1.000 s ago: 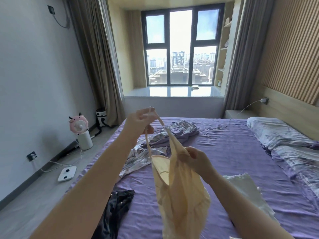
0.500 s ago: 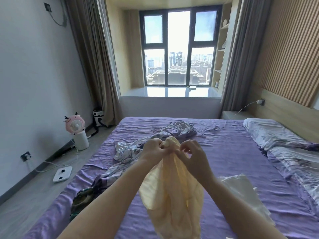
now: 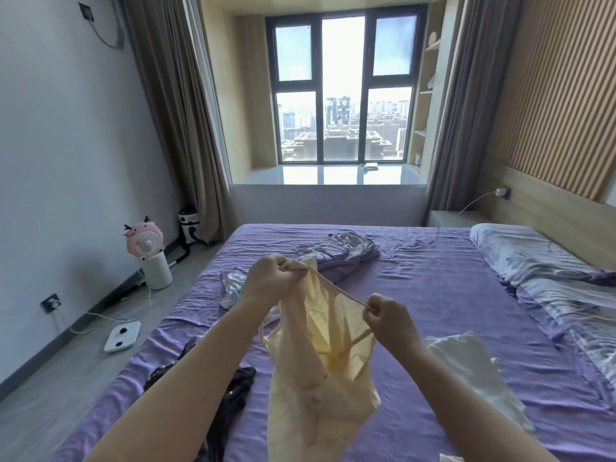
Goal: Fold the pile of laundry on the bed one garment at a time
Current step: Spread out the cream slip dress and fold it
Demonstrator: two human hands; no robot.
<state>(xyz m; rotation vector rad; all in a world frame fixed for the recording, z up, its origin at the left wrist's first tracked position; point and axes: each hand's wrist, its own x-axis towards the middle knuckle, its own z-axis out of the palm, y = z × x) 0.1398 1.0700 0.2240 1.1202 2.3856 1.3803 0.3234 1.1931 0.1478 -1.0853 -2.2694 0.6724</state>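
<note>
We observe 1 pale yellow strappy top point(image 3: 320, 378), thin and semi-sheer, hanging crumpled in the air above the purple bed point(image 3: 433, 295). Its upper edge stretches taut between 2 hands. The left hand point(image 3: 271, 283) is clenched around 1 bunched strap end, held higher. The right hand point(image 3: 388, 316) pinches the other strap end with curled fingers, lower and nearer.

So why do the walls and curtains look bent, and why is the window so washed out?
Head view: the wide-angle lens bows the grey curtains outward near the edges; daylight overexposes the tall dark-framed window and glares off the glossy sill; backlight shines through the thin pale-yellow strappy top.
</note>
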